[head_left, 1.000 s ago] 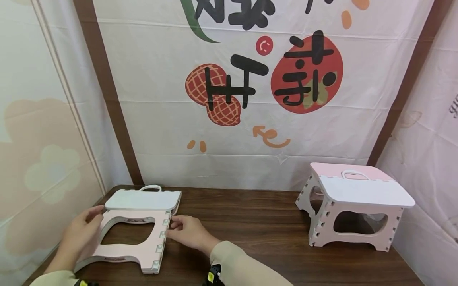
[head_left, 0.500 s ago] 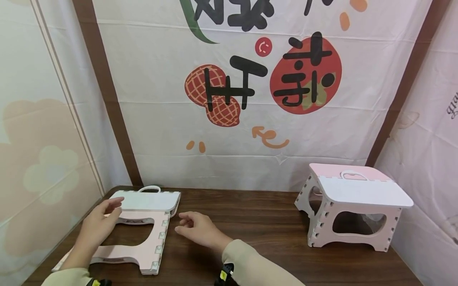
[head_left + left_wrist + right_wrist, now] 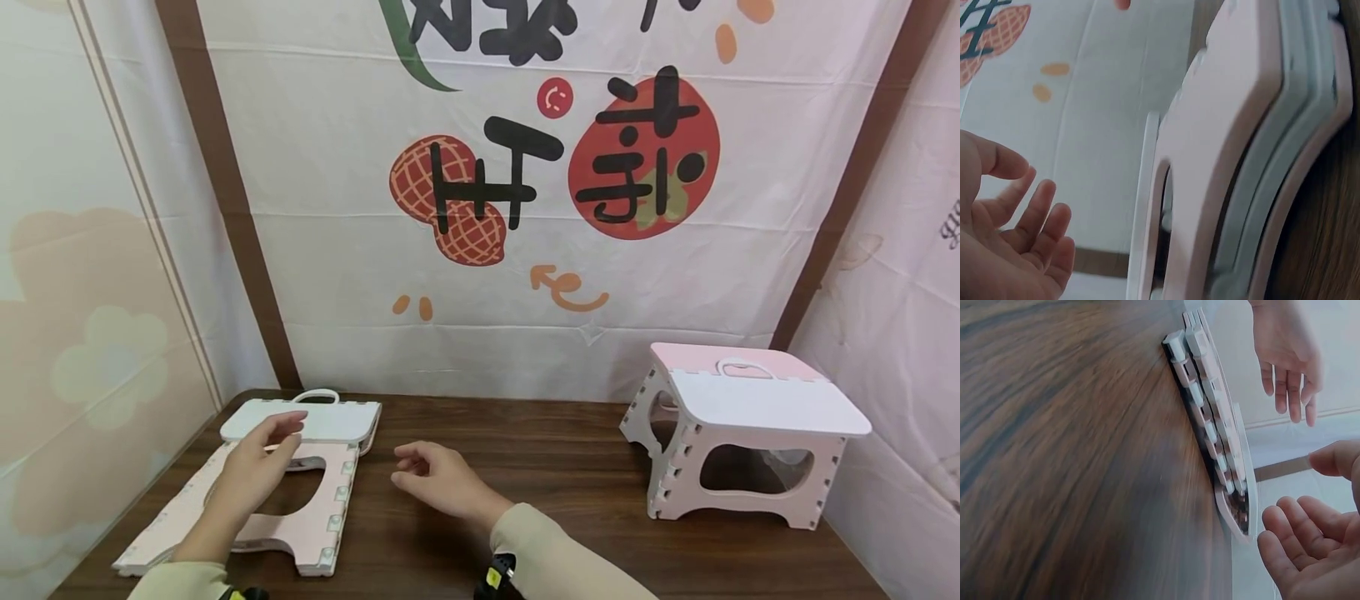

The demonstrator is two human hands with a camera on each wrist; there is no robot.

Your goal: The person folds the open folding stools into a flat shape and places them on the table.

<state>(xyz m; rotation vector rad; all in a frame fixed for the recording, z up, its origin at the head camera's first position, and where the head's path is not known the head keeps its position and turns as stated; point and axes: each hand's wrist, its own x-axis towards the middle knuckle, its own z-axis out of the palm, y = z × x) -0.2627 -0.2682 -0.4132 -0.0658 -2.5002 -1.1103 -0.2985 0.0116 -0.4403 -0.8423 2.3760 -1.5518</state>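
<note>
A pink and white folding stool (image 3: 315, 525) lies folded flat at the left of the dark wooden table, its white top panel and handle toward the back. Above it hovers my left hand (image 3: 251, 467), fingers loosely bent and holding nothing; the left wrist view shows a gap between that hand and the stool's stacked panels (image 3: 1229, 125). My right hand (image 3: 442, 479) is held over the table just right of the stool, likewise with nothing in it. In the right wrist view the stool's hinged edge (image 3: 1210, 419) lies apart from the right hand's curved fingers (image 3: 1297, 537).
Another pink and white folding stool (image 3: 750, 442) stands unfolded on its legs at the right of the table (image 3: 555, 467). A printed cloth (image 3: 345, 292) hangs behind the table, with further cloth at both sides.
Both hands have let go of the folded stool's sides. The left hand has risen and moved right over it; the right hand has moved away to the right. The stool stays flat.
</note>
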